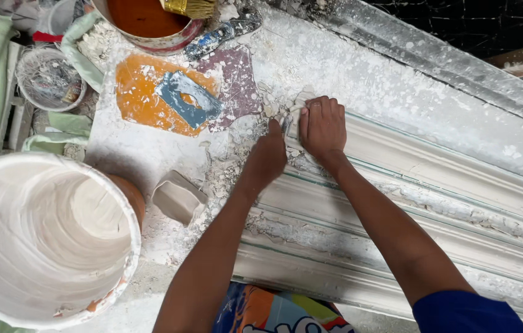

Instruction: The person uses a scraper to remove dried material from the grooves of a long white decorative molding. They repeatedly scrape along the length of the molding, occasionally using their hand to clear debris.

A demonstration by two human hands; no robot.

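Pressing plaster moulding (434, 185), both hands (322, 126) at its end

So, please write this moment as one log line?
left hand: on moulding end | right hand: pressing plaster | bucket: left

The plaster moulding (434, 203) is white with thin green lines along its ridges. The big bucket (45, 240) is white inside, orange-brown outside. An orange patch (135, 98) bears a blue scraper (189, 98); beside it lies a speckled purple patch (237, 80). The upper pot (150, 21) holds rust-orange liquid.
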